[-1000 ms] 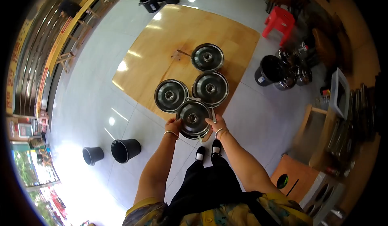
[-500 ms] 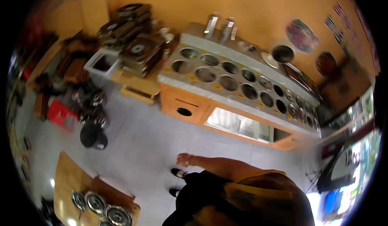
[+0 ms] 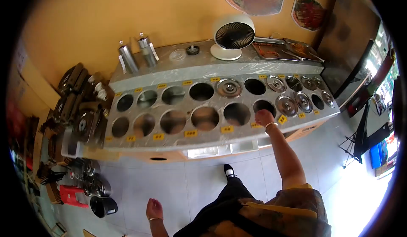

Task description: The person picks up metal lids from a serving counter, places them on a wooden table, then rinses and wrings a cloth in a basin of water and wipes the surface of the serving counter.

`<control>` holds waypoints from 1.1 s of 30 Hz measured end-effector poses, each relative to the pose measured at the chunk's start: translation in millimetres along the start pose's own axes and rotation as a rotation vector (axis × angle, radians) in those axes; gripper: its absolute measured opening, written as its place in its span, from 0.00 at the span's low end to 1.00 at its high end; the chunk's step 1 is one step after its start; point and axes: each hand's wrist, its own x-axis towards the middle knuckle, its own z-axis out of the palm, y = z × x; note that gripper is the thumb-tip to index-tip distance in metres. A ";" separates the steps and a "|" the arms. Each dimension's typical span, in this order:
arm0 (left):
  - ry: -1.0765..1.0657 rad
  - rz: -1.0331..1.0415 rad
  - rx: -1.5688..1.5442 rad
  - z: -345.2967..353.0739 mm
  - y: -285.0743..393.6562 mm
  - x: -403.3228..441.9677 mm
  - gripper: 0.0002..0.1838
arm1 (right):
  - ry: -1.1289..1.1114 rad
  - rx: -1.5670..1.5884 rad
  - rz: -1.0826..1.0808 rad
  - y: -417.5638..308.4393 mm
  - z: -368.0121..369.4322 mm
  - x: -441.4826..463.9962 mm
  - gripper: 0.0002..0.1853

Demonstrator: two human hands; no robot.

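My right hand (image 3: 263, 118) is over the front row of the grey counter (image 3: 169, 140), just at the near edge of a round dark opening (image 3: 264, 106). Its fingers are blurred, and I cannot make out whether they hold anything. My left hand (image 3: 154, 209) hangs low over the floor, its fingers loosely curled with nothing visible in them. Two rows of round openings run along the counter, with yellow labels beside them. Several openings at the right have metal lids, and another metal lid (image 3: 229, 87) sits in the back row.
Behind the openings, a raised ledge bears two metal canisters (image 3: 149, 50), a white fan (image 3: 234, 35) and metal trays (image 3: 277, 50). Stacked cookers (image 3: 82, 124) stand at the left. Below them are a red stool (image 3: 73, 196) and a black bucket (image 3: 103, 206) on the floor.
The view has turned from the wooden table with lidded pots to the counter. Both hands have let go of the near pot; my right hand is now over the counter.
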 end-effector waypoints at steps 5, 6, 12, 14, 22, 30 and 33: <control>-0.216 -0.312 0.457 237.0 -110.1 -7.7 0.10 | 0.212 -0.667 -0.222 19.6 -32.0 153.1 0.17; -0.275 -0.313 0.522 276.7 -127.8 -8.2 0.11 | 0.213 -0.733 -0.209 25.8 -24.4 182.8 0.19; -0.437 -0.340 0.760 449.4 -224.1 48.4 0.13 | 0.007 -1.043 -0.083 53.3 32.6 296.1 0.17; -0.411 -0.306 0.806 482.9 -252.4 89.2 0.16 | 0.019 -1.197 -0.075 69.7 41.6 321.8 0.16; -0.154 -0.134 1.163 538.4 -328.3 167.9 0.13 | 0.209 -1.311 -0.274 34.8 61.6 290.5 0.10; -0.095 -0.225 1.289 570.6 -328.1 150.2 0.11 | 0.027 -1.003 0.227 -67.8 53.8 260.3 0.12; -0.096 -0.169 1.231 559.6 -336.5 173.1 0.10 | 0.135 -1.066 0.088 -12.3 60.0 297.3 0.12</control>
